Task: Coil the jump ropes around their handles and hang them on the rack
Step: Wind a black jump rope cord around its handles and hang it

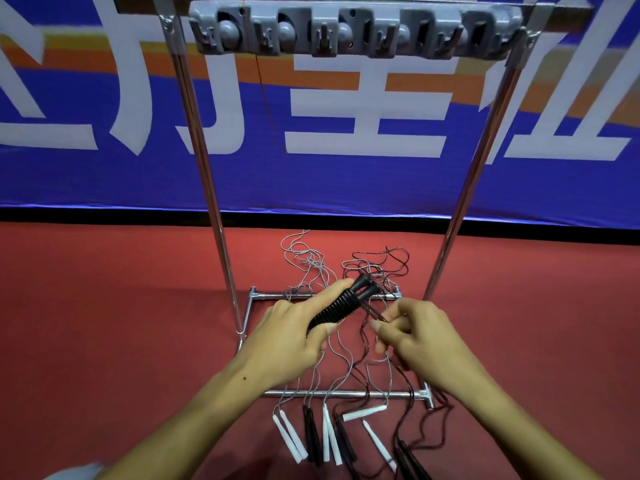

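Observation:
My left hand [292, 332] grips a pair of black ribbed jump rope handles [343, 301], held together and pointing up and right. A thin dark cord [372, 311] runs from their tips to my right hand [415, 330], which pinches it just right of the handles. The grey hook rack [356, 31] spans the top of a chrome stand, with nothing hanging on its hooks. Several more ropes lie on the red floor below my hands: white handles [289, 436] and black handles [311, 434], with grey and dark cords tangled [311, 261] behind the stand's base.
Two chrome posts [204, 168] [481, 157] rise from a floor frame with a near bar [346, 394] and a far bar [273, 295]. A blue banner with white characters [363, 109] stands close behind. Red floor stretches to both sides.

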Demonstrator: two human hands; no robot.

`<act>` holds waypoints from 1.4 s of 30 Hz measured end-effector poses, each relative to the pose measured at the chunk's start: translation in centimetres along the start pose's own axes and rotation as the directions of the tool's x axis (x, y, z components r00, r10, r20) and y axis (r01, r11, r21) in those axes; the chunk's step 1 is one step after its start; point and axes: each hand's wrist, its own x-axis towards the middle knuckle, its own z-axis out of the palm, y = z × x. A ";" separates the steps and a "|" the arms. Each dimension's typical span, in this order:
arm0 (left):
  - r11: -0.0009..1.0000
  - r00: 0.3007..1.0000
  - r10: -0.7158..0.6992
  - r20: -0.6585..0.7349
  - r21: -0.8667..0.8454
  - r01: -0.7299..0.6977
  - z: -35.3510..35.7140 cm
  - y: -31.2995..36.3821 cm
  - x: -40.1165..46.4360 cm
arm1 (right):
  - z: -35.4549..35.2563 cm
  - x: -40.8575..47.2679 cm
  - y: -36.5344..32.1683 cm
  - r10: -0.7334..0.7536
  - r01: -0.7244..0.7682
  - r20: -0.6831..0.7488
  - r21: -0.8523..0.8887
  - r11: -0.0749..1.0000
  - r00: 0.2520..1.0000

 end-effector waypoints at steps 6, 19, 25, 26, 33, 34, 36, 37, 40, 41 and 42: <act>0.997 0.996 -0.047 0.074 -0.066 0.052 -0.6 0.1 -0.3 | 0.1 0.1 0.2 -0.060 0.061 -0.032 0.023 0.998 0.998; 0.980 0.961 -0.156 0.230 0.160 0.121 -0.3 -0.3 0.0 | -0.1 0.0 0.1 -0.406 0.291 0.060 -0.792 0.537 0.912; 0.977 0.911 -0.204 0.360 0.011 0.214 -1.1 -0.4 -0.2 | -0.3 0.3 0.0 -0.356 0.300 0.125 -0.817 0.492 0.926; 0.975 0.910 -0.206 0.360 0.000 0.221 -1.1 -0.4 -0.3 | -0.3 0.3 -0.5 -0.317 0.273 0.117 -0.817 0.508 0.941; 0.945 0.910 -0.236 0.341 -0.139 0.297 -1.2 -0.2 -0.4 | 0.3 -0.3 -1.8 -0.118 0.088 0.029 -0.842 0.532 0.993; 0.948 0.916 -0.236 0.325 -0.131 0.291 -1.0 0.0 -0.5 | 0.4 -0.2 -1.6 -0.111 0.085 0.030 -0.846 0.527 0.993; 0.958 0.928 -0.244 0.282 -0.078 0.275 -0.6 0.2 -0.6 | 0.6 0.0 -1.1 -0.055 0.083 0.062 -0.796 0.600 0.997; 0.964 0.933 -0.248 0.260 -0.034 0.265 -0.4 0.2 -0.6 | 0.6 0.3 -0.6 -0.013 0.074 0.091 -0.712 0.698 0.996; 0.970 0.953 -0.233 0.193 0.116 0.214 0.1 0.5 -0.5 | 0.1 0.9 0.6 0.179 -0.153 0.192 -0.141 0.978 0.965; 0.969 0.961 -0.221 0.165 0.149 0.197 0.2 0.6 -0.5 | -0.3 1.0 0.5 0.239 -0.265 0.256 0.074 0.961 0.937; 0.968 0.970 -0.205 0.132 0.172 0.181 0.3 0.8 -0.5 | -0.7 0.9 0.4 0.264 -0.348 0.326 0.234 0.908 0.908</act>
